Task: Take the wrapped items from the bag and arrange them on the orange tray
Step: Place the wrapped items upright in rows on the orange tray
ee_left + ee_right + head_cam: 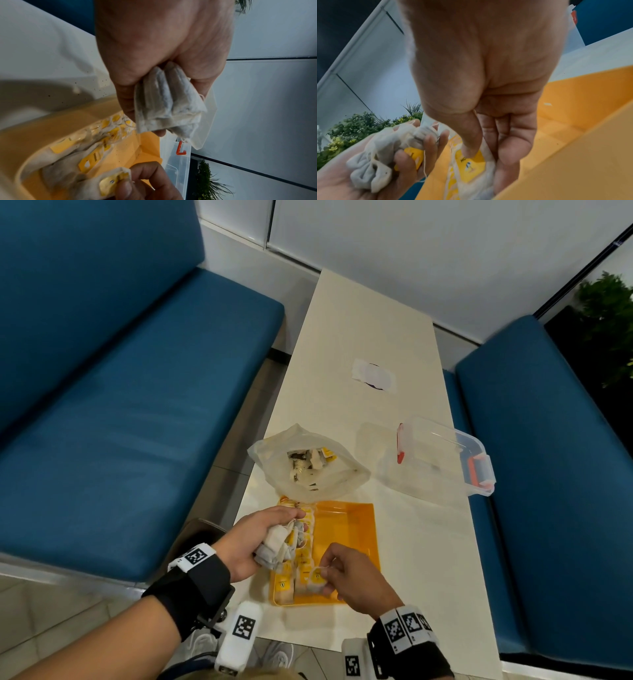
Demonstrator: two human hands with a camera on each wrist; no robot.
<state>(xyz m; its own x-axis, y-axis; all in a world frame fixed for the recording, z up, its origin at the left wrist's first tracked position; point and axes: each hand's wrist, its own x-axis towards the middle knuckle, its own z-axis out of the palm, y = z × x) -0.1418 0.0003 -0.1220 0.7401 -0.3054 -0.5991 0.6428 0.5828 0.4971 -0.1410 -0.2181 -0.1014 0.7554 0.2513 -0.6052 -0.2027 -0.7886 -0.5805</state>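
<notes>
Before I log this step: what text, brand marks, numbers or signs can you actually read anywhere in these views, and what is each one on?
"MC": partial dark letters on the yellow tag of the tea bag in the right hand's grip; the rest is covered by the thumb.
Other yellow tags in the orange tray: print too blurred to read.
Wrist bands: black-and-white square code markers, no words.
Plastic bag contents: nothing legible.

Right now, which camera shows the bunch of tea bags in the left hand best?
The left wrist view: the bunch of tea bags fills the frame centre, gripped by the left hand. The right wrist view shows it crumpled at its corner; the head view shows it small, half covered by fingers.
</notes>
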